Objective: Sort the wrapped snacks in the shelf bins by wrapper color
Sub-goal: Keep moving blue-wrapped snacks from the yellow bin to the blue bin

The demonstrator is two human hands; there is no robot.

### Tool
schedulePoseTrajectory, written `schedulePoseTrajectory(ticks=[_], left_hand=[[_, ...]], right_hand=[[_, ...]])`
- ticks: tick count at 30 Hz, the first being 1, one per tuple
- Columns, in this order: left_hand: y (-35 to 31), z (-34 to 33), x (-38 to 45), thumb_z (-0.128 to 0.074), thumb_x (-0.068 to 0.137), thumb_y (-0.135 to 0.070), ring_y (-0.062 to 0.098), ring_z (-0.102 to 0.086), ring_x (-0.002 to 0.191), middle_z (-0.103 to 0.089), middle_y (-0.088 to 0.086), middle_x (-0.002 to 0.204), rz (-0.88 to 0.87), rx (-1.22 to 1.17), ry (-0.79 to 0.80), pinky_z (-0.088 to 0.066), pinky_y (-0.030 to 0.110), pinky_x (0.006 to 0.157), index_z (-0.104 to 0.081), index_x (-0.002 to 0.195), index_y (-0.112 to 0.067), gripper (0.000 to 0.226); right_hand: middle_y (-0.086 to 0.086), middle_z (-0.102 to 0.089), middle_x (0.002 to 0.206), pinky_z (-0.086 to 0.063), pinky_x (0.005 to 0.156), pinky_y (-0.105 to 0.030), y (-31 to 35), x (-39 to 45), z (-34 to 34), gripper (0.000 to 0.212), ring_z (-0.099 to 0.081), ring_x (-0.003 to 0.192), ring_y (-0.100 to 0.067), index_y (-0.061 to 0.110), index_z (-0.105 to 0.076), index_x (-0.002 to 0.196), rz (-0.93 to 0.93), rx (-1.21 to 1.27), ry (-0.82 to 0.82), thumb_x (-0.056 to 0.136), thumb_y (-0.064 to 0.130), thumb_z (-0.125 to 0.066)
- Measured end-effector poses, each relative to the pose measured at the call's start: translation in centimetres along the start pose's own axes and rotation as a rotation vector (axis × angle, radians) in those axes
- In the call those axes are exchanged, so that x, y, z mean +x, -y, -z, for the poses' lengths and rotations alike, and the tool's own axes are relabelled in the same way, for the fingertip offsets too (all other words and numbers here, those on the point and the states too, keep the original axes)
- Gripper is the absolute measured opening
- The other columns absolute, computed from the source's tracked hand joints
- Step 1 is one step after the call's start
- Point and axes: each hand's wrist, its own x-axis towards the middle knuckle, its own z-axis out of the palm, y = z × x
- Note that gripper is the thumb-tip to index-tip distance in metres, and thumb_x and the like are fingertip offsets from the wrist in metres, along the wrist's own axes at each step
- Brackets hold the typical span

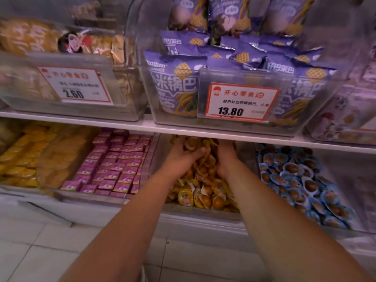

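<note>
Two bare forearms reach in under the white shelf edge [223, 133], tight headroom above. The left hand [184, 156] curls around a clutch of yellow-wrapped round snacks [203, 192] in the clear middle bin [203, 213]; the right hand [225, 159] is buried among them, grip unclear. Pink boxes [114, 165] lie left, blue-wrapped snacks [301, 180] right.

Both forearms bare (no sleeves in view); left hand [184, 154], right hand [225, 157] ungloved
</note>
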Motion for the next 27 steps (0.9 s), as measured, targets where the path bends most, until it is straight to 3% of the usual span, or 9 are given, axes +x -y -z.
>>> schedulePoseTrajectory(ticks=[3, 6, 9, 12, 14, 16, 20, 23, 27], left_hand=[[0.8, 0.6, -3.8, -0.081, 0.077, -0.010, 0.007, -0.063, 0.109, -0.065, 0.000, 0.118, -0.094, 0.226, 0.129, -0.051, 0.029, 0.099, -0.053, 0.128, -0.018, 0.059], [1.2, 1.9, -6.9, -0.076, 0.075, -0.031, 0.004, -0.060, 0.112, -0.062, -0.007, 0.121, -0.215, 0.447, 0.178, -0.050, 0.030, 0.098, -0.052, 0.129, -0.035, 0.059], [0.8, 2.8, -8.8, -0.058, 0.075, -0.066, 0.014, -0.051, 0.129, -0.045, -0.011, 0.147, -0.202, 0.835, 0.219, -0.043, 0.040, 0.106, -0.044, 0.140, -0.039, 0.072], [0.8, 2.6, -10.2, -0.036, 0.078, -0.080, 0.021, -0.035, 0.143, -0.020, -0.007, 0.164, -0.167, 1.070, 0.225, -0.030, 0.042, 0.116, -0.021, 0.153, -0.038, 0.087], [1.0, 2.0, -11.1, -0.025, 0.079, -0.084, 0.022, -0.030, 0.145, -0.010, -0.003, 0.166, -0.151, 1.157, 0.178, -0.024, 0.044, 0.118, -0.013, 0.155, -0.037, 0.090], [1.1, 1.2, -11.8, -0.017, 0.083, -0.081, 0.022, -0.025, 0.148, -0.009, 0.001, 0.166, -0.169, 1.215, 0.133, -0.022, 0.044, 0.118, -0.015, 0.155, -0.034, 0.087], [0.3, 0.2, -12.0, -0.027, 0.089, -0.064, 0.022, -0.034, 0.143, -0.042, -0.001, 0.153, -0.281, 1.124, 0.146, -0.027, 0.042, 0.115, -0.046, 0.143, -0.031, 0.065], [-0.4, 1.6, -11.9, -0.047, 0.091, -0.038, 0.021, -0.058, 0.116, -0.064, -0.006, 0.124, -0.364, 0.887, 0.112, -0.046, 0.035, 0.096, -0.069, 0.115, -0.027, 0.034], [-0.3, 4.3, -12.3, -0.054, 0.089, -0.021, 0.017, -0.067, 0.096, -0.072, -0.007, 0.103, -0.535, 0.769, -0.168, -0.052, 0.036, 0.085, -0.074, 0.104, -0.021, 0.025]], right_hand=[[-0.004, -0.073, 0.103, -0.055, 0.094, -0.041, 1.0, -2.1, 0.1, 0.023, -0.067, 0.106, -0.028, 0.020, -0.071, 0.104, 0.123, -0.410, 0.033, 0.087, 0.034, -0.064], [0.016, -0.070, 0.076, -0.052, 0.070, -0.017, 2.6, -5.2, 1.3, 0.009, -0.065, 0.082, -0.004, 0.030, -0.073, 0.088, 0.213, -0.961, 0.217, 0.083, 0.024, -0.068], [0.008, -0.068, 0.093, -0.054, 0.073, -0.027, 3.4, -7.3, 2.8, 0.017, -0.063, 0.085, -0.012, 0.028, -0.072, 0.101, 0.269, -1.557, 0.412, 0.088, 0.021, -0.063], [-0.005, -0.063, 0.107, -0.054, 0.082, -0.034, 2.9, -8.4, 4.1, 0.014, -0.061, 0.098, -0.025, 0.023, -0.067, 0.099, 0.304, -1.910, 0.372, 0.091, 0.023, -0.055], [-0.005, -0.056, 0.125, -0.049, 0.094, -0.037, 2.7, -8.9, 4.3, 0.029, -0.055, 0.114, -0.026, 0.025, -0.062, 0.118, 0.451, -1.961, 0.331, 0.091, 0.028, -0.052], [-0.001, -0.050, 0.141, -0.044, 0.105, -0.034, 2.3, -9.1, 3.8, 0.044, -0.050, 0.126, -0.020, 0.028, -0.056, 0.134, 0.599, -1.769, 0.293, 0.091, 0.033, -0.050], [0.009, -0.054, 0.136, -0.028, 0.095, 0.002, -0.3, -8.2, 1.4, 0.034, -0.044, 0.112, 0.016, 0.037, -0.057, 0.132, 0.484, -1.342, 0.564, 0.099, 0.036, -0.046], [0.008, -0.053, 0.141, -0.031, 0.111, -0.023, -2.6, -6.1, 1.9, 0.037, -0.043, 0.129, -0.001, 0.034, -0.058, 0.133, 0.444, -1.378, 0.571, 0.102, 0.045, -0.040], [0.013, -0.040, 0.151, -0.024, 0.114, -0.049, -3.3, -3.7, 3.4, 0.040, -0.028, 0.141, -0.020, 0.048, -0.053, 0.133, 0.530, -1.817, 0.294, 0.096, 0.058, -0.040]])
